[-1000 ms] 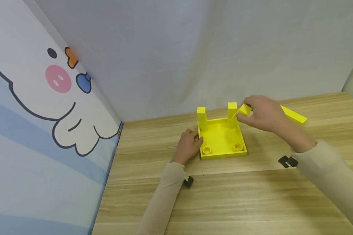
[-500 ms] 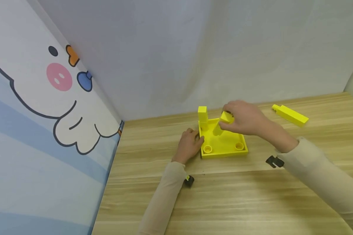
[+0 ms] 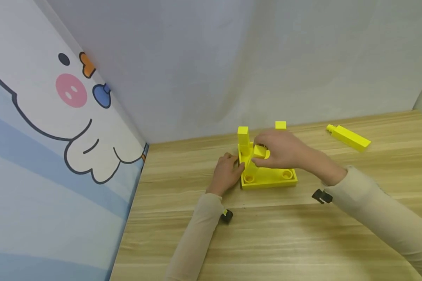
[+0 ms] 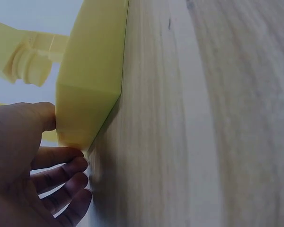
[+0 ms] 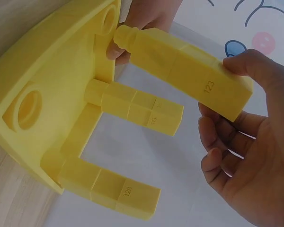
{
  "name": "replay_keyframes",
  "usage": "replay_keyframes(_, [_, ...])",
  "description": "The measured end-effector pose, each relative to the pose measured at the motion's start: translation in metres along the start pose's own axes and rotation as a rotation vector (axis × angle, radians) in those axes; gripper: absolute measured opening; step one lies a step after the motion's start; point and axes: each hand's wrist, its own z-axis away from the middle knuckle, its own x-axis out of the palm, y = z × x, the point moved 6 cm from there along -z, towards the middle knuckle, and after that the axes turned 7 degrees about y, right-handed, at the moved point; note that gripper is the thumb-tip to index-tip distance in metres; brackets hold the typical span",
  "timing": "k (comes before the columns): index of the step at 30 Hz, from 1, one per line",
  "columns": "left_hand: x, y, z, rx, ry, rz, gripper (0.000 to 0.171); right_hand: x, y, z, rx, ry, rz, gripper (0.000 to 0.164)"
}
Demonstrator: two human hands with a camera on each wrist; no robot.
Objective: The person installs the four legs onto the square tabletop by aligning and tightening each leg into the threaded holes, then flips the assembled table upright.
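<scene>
A square yellow tray-like base lies on the wooden table, with round sockets in its corners. My left hand grips its left side, thumb at the rim and fingers along the outside. Between the thumb and fingers of my right hand is a square yellow leg marked 123. Its ridged round end points down, close over the near left socket, beside my left thumb. Two similar legs stand upright in the far corners: the left one and the right one, mostly hidden by my right hand.
Another yellow leg with a ridged end lies on the table to the right. The near right socket holds no leg. A grey wall rises behind the table, and a cartoon-printed panel borders its left edge.
My right hand has carried the leg leftward and toward me, from beside the far right corner to over the near left socket. The left hand stays on the base's left side.
</scene>
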Motion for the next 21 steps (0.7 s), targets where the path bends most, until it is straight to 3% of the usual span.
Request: replay_keyframes(21, [0.001, 0.0, 0.001, 0.006, 0.006, 0.006, 0.047, 0.021, -0.014, -0.008, -0.084, -0.117, 0.047, 0.046])
